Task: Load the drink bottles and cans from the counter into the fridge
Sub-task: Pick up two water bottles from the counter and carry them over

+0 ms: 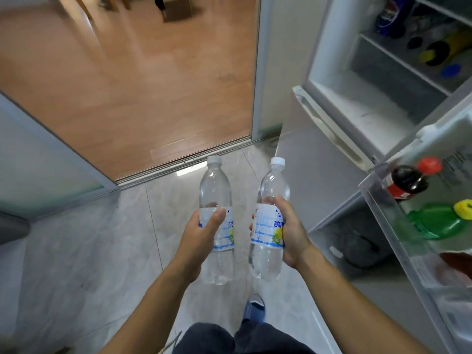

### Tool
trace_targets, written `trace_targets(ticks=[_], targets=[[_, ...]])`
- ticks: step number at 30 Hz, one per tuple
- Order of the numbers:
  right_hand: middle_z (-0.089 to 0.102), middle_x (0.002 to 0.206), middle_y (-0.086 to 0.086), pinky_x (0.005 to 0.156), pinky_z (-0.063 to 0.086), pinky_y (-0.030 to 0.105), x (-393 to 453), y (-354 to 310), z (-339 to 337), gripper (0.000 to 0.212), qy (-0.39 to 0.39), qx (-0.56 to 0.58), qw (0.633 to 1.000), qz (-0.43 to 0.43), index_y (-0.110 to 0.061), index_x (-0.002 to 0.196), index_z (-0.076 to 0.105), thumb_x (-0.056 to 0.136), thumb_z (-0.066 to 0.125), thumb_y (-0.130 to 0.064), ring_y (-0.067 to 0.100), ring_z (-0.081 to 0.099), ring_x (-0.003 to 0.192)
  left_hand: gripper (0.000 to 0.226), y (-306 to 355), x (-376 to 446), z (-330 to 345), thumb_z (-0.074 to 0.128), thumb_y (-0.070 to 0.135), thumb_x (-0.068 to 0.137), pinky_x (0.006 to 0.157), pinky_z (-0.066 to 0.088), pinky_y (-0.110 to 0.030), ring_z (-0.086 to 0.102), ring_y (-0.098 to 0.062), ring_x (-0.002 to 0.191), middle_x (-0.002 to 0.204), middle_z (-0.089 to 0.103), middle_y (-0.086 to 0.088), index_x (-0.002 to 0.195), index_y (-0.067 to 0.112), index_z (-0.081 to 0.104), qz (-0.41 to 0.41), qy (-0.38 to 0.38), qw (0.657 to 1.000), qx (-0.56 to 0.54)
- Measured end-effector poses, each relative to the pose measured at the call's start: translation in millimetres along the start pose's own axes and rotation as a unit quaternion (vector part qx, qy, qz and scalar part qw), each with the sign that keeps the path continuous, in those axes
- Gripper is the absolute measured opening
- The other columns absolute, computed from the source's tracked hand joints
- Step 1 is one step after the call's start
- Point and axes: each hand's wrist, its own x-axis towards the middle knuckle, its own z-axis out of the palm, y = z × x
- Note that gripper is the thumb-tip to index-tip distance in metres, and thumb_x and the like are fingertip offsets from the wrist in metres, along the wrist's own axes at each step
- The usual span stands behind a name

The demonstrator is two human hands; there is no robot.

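The person stands on the tiled floor (76, 251) in front of the open fridge (357, 103), holding one clear water bottle in each hand.

Left hand (201, 236): the grip is closed around the label band of the left bottle (215, 190), thumb across the front. The bottle is upright, with a white cap on top.

Right hand (288, 231): the grip is closed around the label band of the right bottle (270, 251), fingers wrapped from the right side. This bottle is also upright and capped in white. The two bottles are near each other but apart, both held over the floor, to the left of the fridge and outside it.

Fridge interior: blurred bottles lie on the upper shelf (408, 62). The open door rack (383, 215) at the right edge holds a dark cola bottle (408, 182) with a red cap and, just below it, a green bottle (436, 221) with a yellow cap.

A wooden floor (127, 72) lies beyond the door track (184, 159). A blue slipper (255, 310) shows below the bottles.
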Motion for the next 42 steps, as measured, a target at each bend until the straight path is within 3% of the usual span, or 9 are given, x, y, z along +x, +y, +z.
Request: trace_targets(ticks=[4,12,16,22,27,30,33,37,42], targets=[[0.069,0.099,0.015,0.083,0.056,0.047,41,-25,2,0.054,0.026,0.008,0.999,-0.021,-0.015,0.119,0.064,0.091,0.052,-0.059,0.031,0.069,0.086,0.028,23,54,3,0.061,0.046,0.09,0.057,0.057,-0.024,0.075,-0.016,0.08,0.091,0.077,0.001,0.11,0.026,0.059,-0.007,-0.033,0.999,0.007],[0.073,0.096,0.016,0.071,0.059,0.04,113,-79,15,0.072,0.135,0.061,0.988,-0.051,-0.01,0.113,0.068,0.064,0.073,-0.063,0.028,0.073,0.08,0.024,78,187,17,0.063,0.044,0.09,0.064,0.06,-0.033,0.075,-0.022,0.084,0.096,0.077,-0.002,0.111,0.033,0.062,-0.029,-0.141,0.989,0.009],[0.072,0.085,0.014,0.064,0.058,0.036,135,-112,26,0.064,0.198,0.105,0.971,-0.083,-0.01,0.112,0.069,0.075,0.064,-0.062,0.027,0.072,0.074,0.021,128,246,31,0.066,0.045,0.089,0.071,0.059,-0.035,0.075,-0.018,0.088,0.099,0.076,0.002,0.107,0.036,0.064,-0.014,-0.207,0.977,0.046],[0.073,0.094,0.013,0.07,0.057,0.037,148,-161,24,0.077,0.285,0.136,0.938,-0.141,-0.015,0.118,0.061,0.063,0.068,-0.069,0.027,0.072,0.081,0.05,194,301,81,0.072,0.057,0.073,0.086,0.057,-0.05,0.073,-0.026,0.093,0.102,0.075,-0.003,0.114,0.029,0.064,0.02,-0.311,0.947,0.083],[0.075,0.108,0.007,0.078,0.06,0.042,152,-207,-9,0.071,0.358,0.143,0.897,-0.217,-0.028,0.124,0.062,0.064,0.078,-0.063,0.026,0.074,0.096,0.056,234,328,153,0.071,0.065,0.062,0.081,0.059,-0.038,0.073,-0.016,0.094,0.103,0.074,0.004,0.108,0.035,0.063,0.073,-0.39,0.911,0.114],[0.074,0.112,-0.002,0.089,0.058,0.049,154,-241,-35,0.062,0.424,0.127,0.86,-0.252,-0.035,0.124,0.059,0.07,0.076,-0.061,0.019,0.074,0.097,0.052,256,339,198,0.071,0.067,0.061,0.084,0.059,-0.043,0.072,-0.016,0.092,0.096,0.074,0.007,0.103,0.037,0.063,0.112,-0.408,0.896,0.133],[0.076,0.104,-0.007,0.081,0.06,0.041,157,-283,-57,0.044,0.457,0.126,0.827,-0.303,-0.037,0.114,0.061,0.077,0.075,-0.056,0.012,0.075,0.091,0.045,286,348,242,0.071,0.066,0.063,0.083,0.059,-0.042,0.071,-0.015,0.09,0.093,0.073,0.009,0.099,0.039,0.062,0.153,-0.435,0.876,0.143],[0.077,0.098,-0.005,0.067,0.06,0.031,156,-347,-81,0.053,0.492,0.135,0.771,-0.382,-0.031,0.109,0.062,0.065,0.077,-0.056,0.014,0.075,0.089,0.031,329,357,301,0.074,0.049,0.08,0.063,0.053,-0.015,0.07,-0.002,0.083,0.094,0.072,0.012,0.104,0.037,0.059,0.219,-0.441,0.86,0.133],[0.076,0.097,-0.008,0.065,0.058,0.024,156,-418,-112,0.055,0.536,0.134,0.701,-0.452,-0.028,0.103,0.062,0.06,0.081,-0.056,0.01,0.075,0.088,0.036,385,369,362,0.076,0.032,0.083,0.058,0.046,-0.004,0.065,0.011,0.073,0.093,0.068,0.015,0.11,0.031,0.053,0.292,-0.425,0.852,0.091]])
